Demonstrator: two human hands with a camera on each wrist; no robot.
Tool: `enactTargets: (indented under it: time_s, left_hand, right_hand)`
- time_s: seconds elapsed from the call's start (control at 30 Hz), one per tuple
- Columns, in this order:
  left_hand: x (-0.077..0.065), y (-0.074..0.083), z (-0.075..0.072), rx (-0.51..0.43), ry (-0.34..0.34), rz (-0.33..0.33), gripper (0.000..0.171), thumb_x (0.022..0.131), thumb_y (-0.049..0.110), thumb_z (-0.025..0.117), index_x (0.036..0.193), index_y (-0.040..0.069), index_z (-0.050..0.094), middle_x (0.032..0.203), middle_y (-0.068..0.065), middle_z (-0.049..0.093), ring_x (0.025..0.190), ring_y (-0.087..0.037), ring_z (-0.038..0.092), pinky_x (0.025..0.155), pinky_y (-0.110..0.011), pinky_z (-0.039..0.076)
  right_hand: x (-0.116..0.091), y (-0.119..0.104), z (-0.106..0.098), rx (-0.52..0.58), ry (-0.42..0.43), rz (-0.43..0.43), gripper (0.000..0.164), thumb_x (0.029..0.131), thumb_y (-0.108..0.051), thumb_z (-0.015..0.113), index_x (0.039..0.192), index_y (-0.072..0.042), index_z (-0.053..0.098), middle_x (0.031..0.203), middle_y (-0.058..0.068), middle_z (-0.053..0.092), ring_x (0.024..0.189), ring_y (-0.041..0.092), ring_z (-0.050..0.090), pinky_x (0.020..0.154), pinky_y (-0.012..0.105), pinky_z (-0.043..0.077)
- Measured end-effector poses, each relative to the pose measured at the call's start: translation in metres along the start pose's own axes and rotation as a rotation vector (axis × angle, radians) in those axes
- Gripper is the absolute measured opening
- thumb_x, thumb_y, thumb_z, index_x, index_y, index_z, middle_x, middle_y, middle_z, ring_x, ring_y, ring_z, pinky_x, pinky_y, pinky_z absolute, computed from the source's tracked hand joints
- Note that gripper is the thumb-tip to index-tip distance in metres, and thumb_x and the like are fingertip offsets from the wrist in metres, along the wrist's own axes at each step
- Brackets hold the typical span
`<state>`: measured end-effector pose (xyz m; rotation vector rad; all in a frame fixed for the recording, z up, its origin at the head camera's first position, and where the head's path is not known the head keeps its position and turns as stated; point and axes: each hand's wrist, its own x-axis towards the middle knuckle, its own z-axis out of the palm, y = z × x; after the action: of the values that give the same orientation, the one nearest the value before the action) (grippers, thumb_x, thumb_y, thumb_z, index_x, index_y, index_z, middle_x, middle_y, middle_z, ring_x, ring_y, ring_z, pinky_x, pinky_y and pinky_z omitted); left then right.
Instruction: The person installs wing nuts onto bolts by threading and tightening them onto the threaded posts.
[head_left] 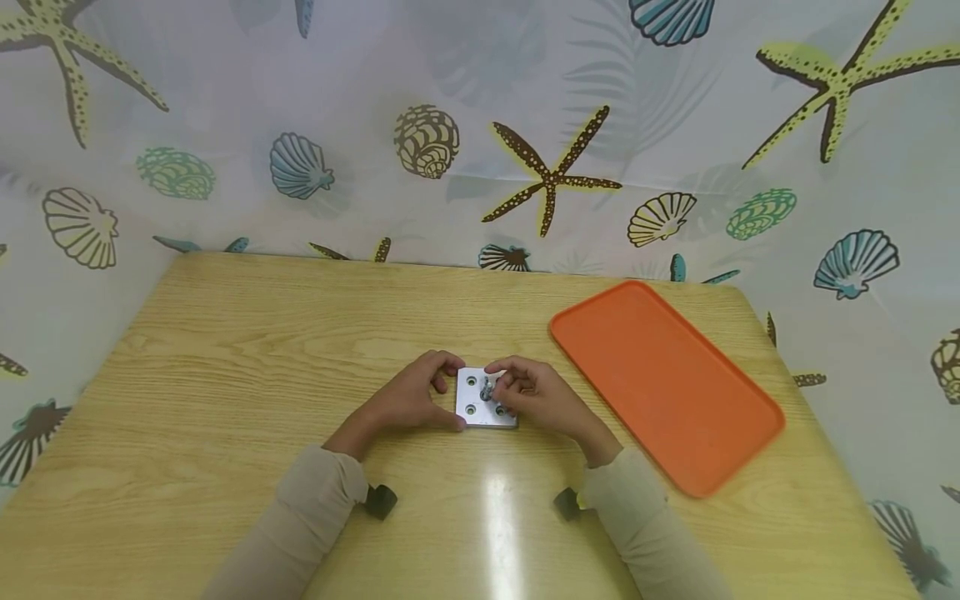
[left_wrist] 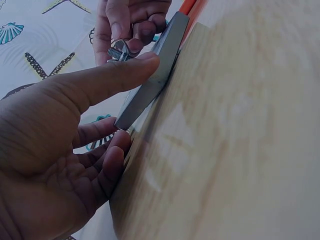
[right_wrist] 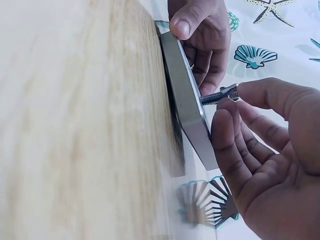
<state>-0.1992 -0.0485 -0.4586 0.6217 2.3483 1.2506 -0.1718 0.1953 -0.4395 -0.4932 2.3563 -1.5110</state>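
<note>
A square silvery metal plate (head_left: 485, 419) with holes near its corners lies on the table. From its middle rises a threaded stud (right_wrist: 209, 98), carrying a small shiny wing nut (right_wrist: 230, 91) near its top. My left hand (head_left: 414, 393) grips the plate's left side, thumb at the near corner and fingers at the far one. The right hand (head_left: 546, 402) pinches the wing nut between thumb and forefinger, its other fingers curled beside the plate. In the left wrist view, threads of the stud (left_wrist: 115, 53) show beyond the left thumb.
An orange tray (head_left: 667, 387) lies to the right of the hands on the wooden table (head_left: 262, 333). Behind the table hangs a white cloth (head_left: 360, 75) printed with shells and starfish. Dark small blocks (head_left: 381, 502) sit at both wrists.
</note>
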Motion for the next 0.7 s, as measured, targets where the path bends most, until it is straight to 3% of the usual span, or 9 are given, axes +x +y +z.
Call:
enactTargets:
  time_s: [0.23, 0.7]
  left_hand:
    - [-0.0012, 0.0000, -0.0008, 0.007, -0.002, 0.007, 0.081, 0.071, 0.028, 0.092, 0.138, 0.012, 0.050, 0.130, -0.005, 0.054, 0.104, -0.018, 0.054, 0.089, -0.033, 0.048]
    - [0.0020, -0.0011, -0.0022, -0.001, -0.002, -0.022, 0.081, 0.071, 0.026, 0.092, 0.139, 0.014, 0.049, 0.130, -0.002, 0.054, 0.106, -0.018, 0.054, 0.091, -0.033, 0.047]
  right_hand:
    - [0.0002, -0.0008, 0.0003, -0.039, 0.006, -0.005, 0.026, 0.096, -0.009, 0.064, 0.122, -0.005, 0.066, 0.091, 0.016, 0.067, 0.074, 0.012, 0.059, 0.065, 0.021, 0.051]
    - [0.0007, -0.0022, -0.0002, -0.050, 0.021, 0.006, 0.022, 0.096, -0.006, 0.062, 0.117, -0.002, 0.064, 0.092, 0.015, 0.067, 0.077, 0.015, 0.060, 0.065, 0.024, 0.053]
